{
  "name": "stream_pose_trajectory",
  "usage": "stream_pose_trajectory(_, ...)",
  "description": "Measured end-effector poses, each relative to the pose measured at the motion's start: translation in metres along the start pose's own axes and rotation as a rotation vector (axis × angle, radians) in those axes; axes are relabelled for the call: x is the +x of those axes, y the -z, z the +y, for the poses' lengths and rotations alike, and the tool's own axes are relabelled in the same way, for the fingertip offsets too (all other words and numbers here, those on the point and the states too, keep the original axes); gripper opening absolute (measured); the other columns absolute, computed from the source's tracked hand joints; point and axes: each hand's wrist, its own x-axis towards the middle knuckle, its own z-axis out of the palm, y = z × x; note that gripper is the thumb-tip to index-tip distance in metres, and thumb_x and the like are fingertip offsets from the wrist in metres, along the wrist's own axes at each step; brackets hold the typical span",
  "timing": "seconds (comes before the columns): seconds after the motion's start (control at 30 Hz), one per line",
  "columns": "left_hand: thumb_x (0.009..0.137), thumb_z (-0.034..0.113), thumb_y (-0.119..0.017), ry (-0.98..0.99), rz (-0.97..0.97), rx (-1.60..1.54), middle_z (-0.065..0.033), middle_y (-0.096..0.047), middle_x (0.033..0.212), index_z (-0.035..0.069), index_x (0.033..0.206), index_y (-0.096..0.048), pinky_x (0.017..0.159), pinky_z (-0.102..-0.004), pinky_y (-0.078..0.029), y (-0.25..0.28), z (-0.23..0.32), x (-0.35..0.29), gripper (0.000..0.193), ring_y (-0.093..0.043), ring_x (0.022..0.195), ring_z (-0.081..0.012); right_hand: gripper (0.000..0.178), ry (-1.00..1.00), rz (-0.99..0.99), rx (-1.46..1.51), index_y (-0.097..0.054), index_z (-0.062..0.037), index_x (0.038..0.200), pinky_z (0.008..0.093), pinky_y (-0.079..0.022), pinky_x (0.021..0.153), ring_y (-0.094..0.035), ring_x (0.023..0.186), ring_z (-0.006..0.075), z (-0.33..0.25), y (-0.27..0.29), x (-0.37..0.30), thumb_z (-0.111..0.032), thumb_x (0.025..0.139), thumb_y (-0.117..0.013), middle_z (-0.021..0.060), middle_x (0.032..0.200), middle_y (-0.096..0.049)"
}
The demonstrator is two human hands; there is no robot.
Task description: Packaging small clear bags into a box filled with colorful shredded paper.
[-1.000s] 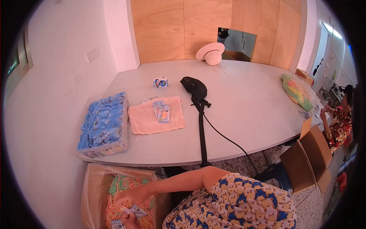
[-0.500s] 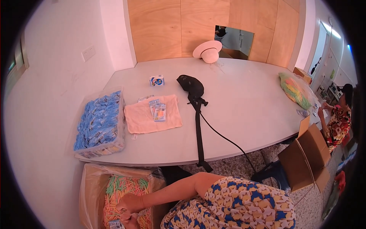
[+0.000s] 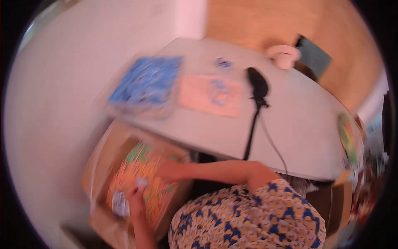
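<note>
A cardboard box [image 3: 96,174] with a clear plastic liner holds many thin pink, green and yellow sticks [image 3: 143,168]. My left hand [image 3: 135,197] is over these sticks with its fingers closed. A small pale plastic packet [image 3: 142,182] shows at its fingertips, blurred. Beside that hand lies a white packet with dark print [image 3: 120,203], on top of the sticks. My right hand [image 3: 166,171] reaches in from the right and is down at the sticks. Motion smears its fingers, so whether it holds anything is hidden.
On the grey table [image 3: 302,120] stand a clear tub of blue packets [image 3: 145,81], a pink cloth [image 3: 195,97] with packets on it, a small blue-white pack [image 3: 224,62], a black strap with a cable [image 3: 258,85] and a pale hat [image 3: 284,56]. A bag of coloured items [image 3: 347,137] lies far right.
My view has turned and shifted, so the table sits tilted and further right. My hands, close together before, are now apart: the right one further right, the left one nearer the loose white packet.
</note>
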Motion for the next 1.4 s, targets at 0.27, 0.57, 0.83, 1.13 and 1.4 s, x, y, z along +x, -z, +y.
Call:
stream_pose_trajectory(0.27,0.078,-0.008,-0.063,-0.138,-0.070,-0.296,-0.0109,-0.064,0.110,-0.002,0.091,-0.070,0.089,-0.0295,-0.045,-0.004,0.000,0.002,0.016,-0.059,0.099,-0.0174,0.023,-0.168,0.089,0.722,-0.061,-0.0053,0.065,0.0355,-0.042,0.050,-0.051,0.050,0.0159,-0.008,0.078,0.011,-0.022,0.080,-0.061,0.0036,0.059,-0.054)
stream_pose_trajectory(0.57,0.078,-0.003,-0.068,-0.171,-0.179,-0.300,-0.0104,-0.064,0.110,0.002,0.088,-0.071,0.083,-0.0287,-0.049,-0.003,0.000,0.000,0.012,-0.059,0.095,-0.0158,0.029,-0.389,0.057,0.980,-0.053,-0.0049,0.061,0.0234,-0.029,0.044,-0.038,0.052,0.0026,-0.033,0.085,0.044,-0.020,0.083,-0.064,-0.0061,0.056,-0.043)
stream_pose_trajectory(0.83,0.079,-0.002,-0.068,-0.123,-0.174,-0.323,-0.0074,-0.066,0.103,0.001,0.091,-0.071,0.078,-0.0268,-0.048,0.000,-0.004,0.000,0.013,-0.059,0.089,-0.0135,0.031,-0.165,0.288,0.588,-0.050,-0.0009,0.062,0.0284,-0.034,0.046,-0.042,0.052,0.0059,-0.038,0.070,0.055,-0.019,0.083,-0.063,0.0019,0.054,-0.043)
stream_pose_trajectory(1.13,0.087,0.007,-0.064,-0.017,-0.182,-0.504,-0.0053,-0.065,0.102,-0.001,0.102,-0.066,0.085,-0.0283,-0.048,-0.003,-0.002,0.002,0.017,-0.060,0.092,-0.0130,0.022,-0.017,0.349,0.605,-0.057,-0.0063,0.089,0.0357,-0.044,0.052,-0.059,0.062,0.0258,-0.052,0.093,0.041,-0.025,0.082,-0.065,0.0096,0.065,-0.058)
stream_pose_trajectory(1.4,0.091,0.013,-0.059,-0.083,-0.119,-0.357,-0.0073,-0.065,0.102,-0.001,0.103,-0.062,0.086,-0.0371,-0.051,-0.004,-0.003,-0.002,0.019,-0.062,0.095,-0.0184,0.024,0.140,0.409,0.397,-0.059,-0.0043,0.105,0.0363,-0.049,0.071,-0.062,0.080,0.0281,-0.039,0.063,0.007,-0.014,0.084,-0.062,0.0121,0.087,-0.063)
